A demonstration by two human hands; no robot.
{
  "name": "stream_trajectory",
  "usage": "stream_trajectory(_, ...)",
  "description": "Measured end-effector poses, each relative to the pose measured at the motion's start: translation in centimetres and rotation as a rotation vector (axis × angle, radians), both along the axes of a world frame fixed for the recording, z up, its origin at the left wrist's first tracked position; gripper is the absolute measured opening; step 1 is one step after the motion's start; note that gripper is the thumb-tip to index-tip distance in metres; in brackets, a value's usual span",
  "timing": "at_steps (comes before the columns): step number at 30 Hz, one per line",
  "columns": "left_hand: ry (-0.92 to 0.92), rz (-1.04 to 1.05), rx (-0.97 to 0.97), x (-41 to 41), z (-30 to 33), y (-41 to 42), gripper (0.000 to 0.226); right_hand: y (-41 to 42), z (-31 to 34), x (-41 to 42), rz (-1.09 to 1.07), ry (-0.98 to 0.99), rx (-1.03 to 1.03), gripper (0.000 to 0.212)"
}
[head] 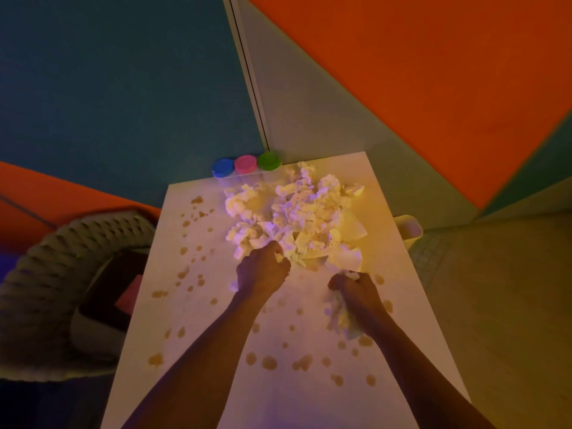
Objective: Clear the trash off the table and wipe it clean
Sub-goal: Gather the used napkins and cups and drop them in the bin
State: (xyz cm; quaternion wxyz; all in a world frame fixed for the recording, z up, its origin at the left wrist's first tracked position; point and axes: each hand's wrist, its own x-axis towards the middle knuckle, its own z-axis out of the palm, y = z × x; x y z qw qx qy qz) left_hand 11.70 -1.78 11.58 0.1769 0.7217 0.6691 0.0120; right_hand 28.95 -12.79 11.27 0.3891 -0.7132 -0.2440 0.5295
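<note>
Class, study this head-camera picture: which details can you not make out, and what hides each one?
Head view:
- Left hand: its fingers curl under, hidden by its back.
- Containers under the three coloured lids: the table edge and paper pile block them.
- Bin: the table covers most of it.

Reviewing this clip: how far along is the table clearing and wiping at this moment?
Early. Nothing looks finished: the paper pile covers the table's far end. In hand: left hand grabs paper at the pile; right hand clutches a wad. Left: pile removal, wiping brown spots.
</note>
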Motion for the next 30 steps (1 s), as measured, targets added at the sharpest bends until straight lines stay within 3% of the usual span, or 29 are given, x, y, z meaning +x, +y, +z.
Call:
stream_trajectory(8, 0.066, -0.202, 0.094, 3.2, -0.2, 7.9, 0.037, 5.6, -0.7, 2.0, 0.029, -0.268, -0.011, 0.032)
stream_trajectory(14, 0.281, -0.430, 0.100, 6.0, -1.8, 12.4, 0.054, 8.8, -1.2, 2.5, 0.101, -0.380, 0.042, 0.035)
stream_trajectory(20, 0.432, -0.515, 0.089, 8.1, -3.5, 14.5, 0.040, 12.3, -1.7, 4.0, 0.182, -0.509, 0.032, 0.043)
stream_trajectory(23, 0.410, -0.524, 0.133, 8.0, -3.6, 14.8, 0.029, 14.1, -2.0, 4.8, 0.226, -0.575, 0.052, 0.037)
stream_trajectory(26, 0.339, -0.513, 0.143, 7.2, -3.5, 15.2, 0.026, 16.5, -2.1, 5.6, 0.288, -0.562, 0.076, 0.046)
stream_trajectory(30, 0.370, -0.525, 0.101, 6.5, -3.8, 15.6, 0.043, 19.5, -2.3, 5.9, 0.341, -0.565, 0.063, 0.053)
